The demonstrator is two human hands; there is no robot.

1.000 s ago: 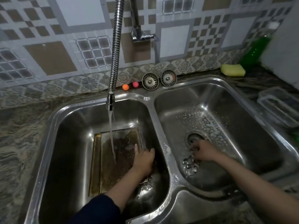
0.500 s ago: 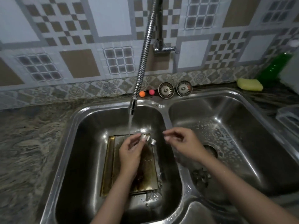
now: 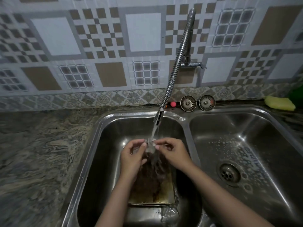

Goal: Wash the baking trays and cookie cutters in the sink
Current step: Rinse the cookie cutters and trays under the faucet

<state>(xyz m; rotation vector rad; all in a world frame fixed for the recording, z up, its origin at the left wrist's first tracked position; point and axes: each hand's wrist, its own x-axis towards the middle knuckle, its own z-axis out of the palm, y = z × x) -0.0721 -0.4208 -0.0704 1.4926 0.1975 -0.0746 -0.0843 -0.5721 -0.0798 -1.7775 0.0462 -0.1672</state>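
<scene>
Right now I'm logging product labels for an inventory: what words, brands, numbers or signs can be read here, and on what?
None can be read.
Green bottle: mostly cut off at the frame's edge, no label showing.
Tap, sink and the two strainers: no marking visible.
Wall tiles: patterns only, no text.

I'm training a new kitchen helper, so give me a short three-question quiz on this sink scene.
1. True or false: both hands, the left hand and the right hand, hold the cookie cutter under the running water.
2. Which basin holds the baking tray: A) left basin, B) right basin?
3. Fill in: on the counter behind the right basin lies a yellow ____.

Key: 1 true; 2 A; 3 sponge.
</scene>
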